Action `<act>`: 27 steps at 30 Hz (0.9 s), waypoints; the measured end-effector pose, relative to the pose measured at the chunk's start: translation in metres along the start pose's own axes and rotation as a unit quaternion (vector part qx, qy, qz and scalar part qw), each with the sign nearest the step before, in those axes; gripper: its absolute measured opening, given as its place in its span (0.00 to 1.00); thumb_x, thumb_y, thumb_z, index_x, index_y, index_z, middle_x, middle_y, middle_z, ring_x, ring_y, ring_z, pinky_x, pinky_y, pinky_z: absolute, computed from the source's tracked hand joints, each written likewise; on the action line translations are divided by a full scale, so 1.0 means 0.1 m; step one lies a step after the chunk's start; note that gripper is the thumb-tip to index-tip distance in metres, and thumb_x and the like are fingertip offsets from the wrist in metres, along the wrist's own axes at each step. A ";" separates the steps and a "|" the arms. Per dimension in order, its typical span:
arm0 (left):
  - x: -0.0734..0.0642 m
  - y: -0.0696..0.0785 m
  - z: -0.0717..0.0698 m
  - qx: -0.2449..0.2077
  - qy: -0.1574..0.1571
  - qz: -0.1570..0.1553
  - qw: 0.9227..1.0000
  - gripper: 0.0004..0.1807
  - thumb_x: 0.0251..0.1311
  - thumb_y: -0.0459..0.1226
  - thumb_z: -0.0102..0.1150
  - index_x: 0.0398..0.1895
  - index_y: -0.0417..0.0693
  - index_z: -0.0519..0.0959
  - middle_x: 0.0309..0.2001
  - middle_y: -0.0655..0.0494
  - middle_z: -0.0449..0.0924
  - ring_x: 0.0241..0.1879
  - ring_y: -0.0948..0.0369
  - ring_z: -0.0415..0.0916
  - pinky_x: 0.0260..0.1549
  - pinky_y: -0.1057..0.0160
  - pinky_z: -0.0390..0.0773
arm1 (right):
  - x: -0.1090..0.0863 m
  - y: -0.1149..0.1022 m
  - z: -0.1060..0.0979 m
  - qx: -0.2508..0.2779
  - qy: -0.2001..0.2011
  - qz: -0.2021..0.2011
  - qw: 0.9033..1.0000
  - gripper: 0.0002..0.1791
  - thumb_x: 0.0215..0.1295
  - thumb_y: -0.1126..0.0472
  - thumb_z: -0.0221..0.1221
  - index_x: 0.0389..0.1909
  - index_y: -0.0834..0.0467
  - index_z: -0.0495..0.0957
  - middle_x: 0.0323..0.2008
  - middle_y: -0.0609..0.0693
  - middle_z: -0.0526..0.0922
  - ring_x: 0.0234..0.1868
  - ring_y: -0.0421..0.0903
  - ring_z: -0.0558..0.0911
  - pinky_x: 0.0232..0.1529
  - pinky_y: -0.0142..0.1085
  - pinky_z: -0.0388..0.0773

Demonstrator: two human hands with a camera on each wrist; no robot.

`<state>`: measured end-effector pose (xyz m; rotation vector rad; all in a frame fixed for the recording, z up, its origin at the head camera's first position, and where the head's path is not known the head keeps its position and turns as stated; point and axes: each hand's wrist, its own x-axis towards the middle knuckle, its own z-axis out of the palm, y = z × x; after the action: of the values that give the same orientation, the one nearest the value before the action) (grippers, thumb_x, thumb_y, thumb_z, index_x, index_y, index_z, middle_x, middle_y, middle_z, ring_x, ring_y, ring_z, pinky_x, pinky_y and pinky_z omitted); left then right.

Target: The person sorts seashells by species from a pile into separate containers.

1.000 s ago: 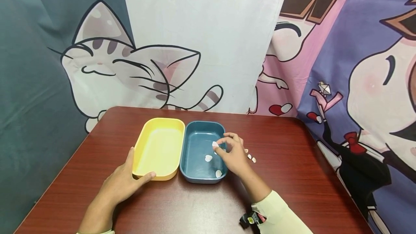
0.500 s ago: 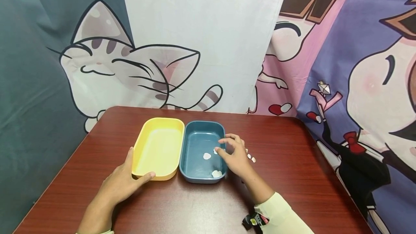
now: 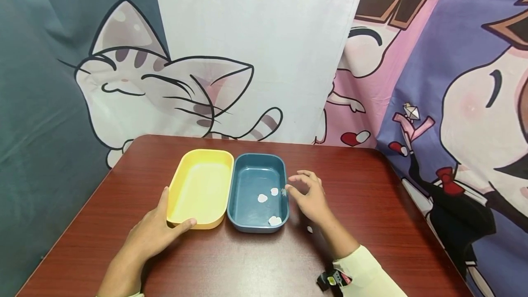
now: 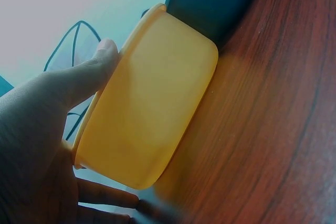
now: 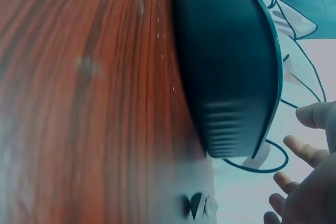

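A yellow tray (image 3: 200,191) stands on the table. My left hand (image 3: 154,233) rests at its near left corner, fingers along the left side and thumb on the front rim. In the left wrist view the thumb lies against the tray's rim with the other fingers fairly straight. A blue tray (image 3: 259,175) stands right beside it. Small white flat pieces lie inside: one in the middle (image 3: 262,198), one nearer the right wall (image 3: 274,191), and an overlapping cluster (image 3: 275,220) near the front. My right hand (image 3: 310,198) hovers just right of the blue tray, fingers loosely bent, holding nothing.
Another white piece (image 3: 310,229) lies on the brown table (image 3: 231,260) near my right wrist. A small pale and dark clump (image 5: 199,205) shows on the table in the right wrist view. A printed cloth (image 3: 288,58) hangs behind the table.
The white piece my right hand pinched over the blue tray has dropped in, and the front cluster looks larger. My right hand has moved right, out of the tray. The left hand has stayed.
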<state>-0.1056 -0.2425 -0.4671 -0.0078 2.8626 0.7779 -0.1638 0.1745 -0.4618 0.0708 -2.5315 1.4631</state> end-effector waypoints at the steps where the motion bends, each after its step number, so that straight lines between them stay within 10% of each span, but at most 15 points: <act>1: 0.00 0.00 0.00 0.000 0.001 0.001 1.000 0.78 0.61 0.79 0.58 0.89 0.41 0.27 0.81 0.23 0.60 0.74 0.27 0.71 0.56 0.25 0.77 | 0.00 0.01 -0.02 0.002 0.000 0.001 1.000 0.12 0.68 0.61 0.74 0.50 0.58 0.90 0.67 0.57 0.80 0.75 0.59 0.69 0.70 0.62 0.67; 27: -0.01 0.00 0.00 -0.003 0.002 0.007 1.000 0.77 0.62 0.78 0.59 0.89 0.40 0.27 0.81 0.23 0.59 0.74 0.27 0.71 0.55 0.25 0.77 | -0.12 0.43 -0.28 -0.017 0.029 0.034 0.999 0.17 0.66 0.64 0.75 0.53 0.66 0.88 0.69 0.65 0.78 0.69 0.58 0.70 0.62 0.52 0.71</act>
<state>-0.1043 -0.2427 -0.4672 0.0114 2.8666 0.7887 -0.1545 0.2191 -0.4875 -0.0636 -2.5341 1.4247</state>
